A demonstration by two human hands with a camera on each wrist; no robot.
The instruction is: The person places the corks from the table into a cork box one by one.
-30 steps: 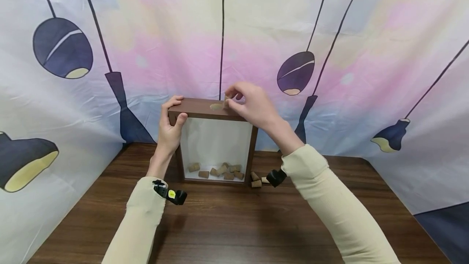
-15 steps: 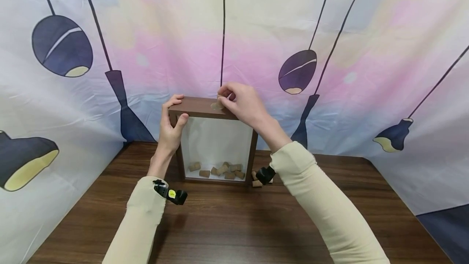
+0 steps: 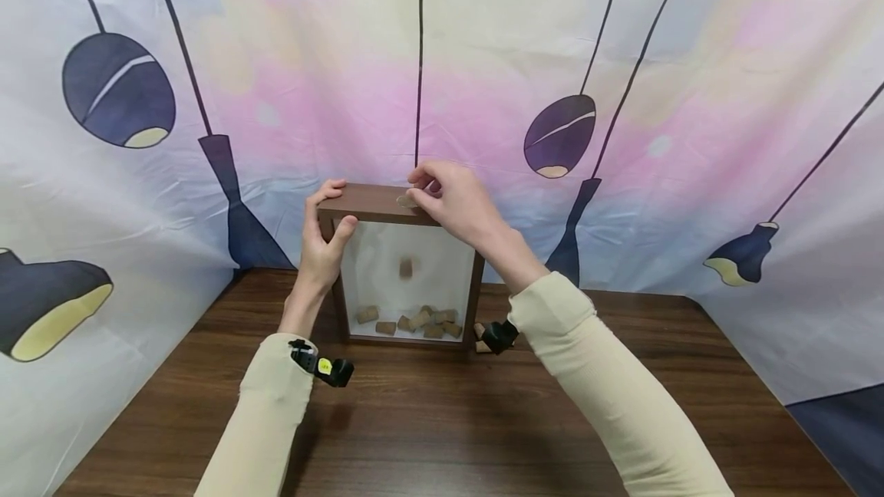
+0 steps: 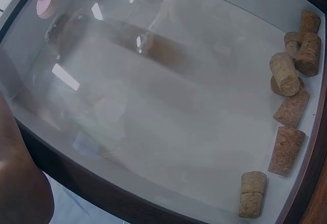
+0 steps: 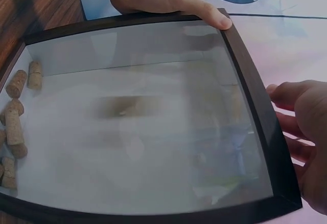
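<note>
A brown wooden shadow box (image 3: pixel 362 201) with a clear front stands upright on the table. My left hand (image 3: pixel 319 244) grips its top left corner, thumb on the front edge. Above the opening (image 3: pixel 404 201) in the top, my right hand (image 3: pixel 452 194) has loosely curled fingers; no cork shows between them. A blurred cork (image 3: pixel 406 268) hangs in mid-fall behind the pane, also streaked in the right wrist view (image 5: pixel 127 106). Several corks (image 3: pixel 420 319) lie along the box's bottom; the left wrist view shows these corks (image 4: pixel 288 150) closely.
A few loose corks (image 3: pixel 481 346) lie on the table by the box's lower right corner, partly hidden by the right wrist camera (image 3: pixel 499 336). Behind the dark wooden table (image 3: pixel 414 420) hangs a cloth (image 3: pixel 331 60) printed with lamps.
My right hand has moved slightly left over the opening and let go of a cork, which now drops inside the box. The left hand keeps its grip.
</note>
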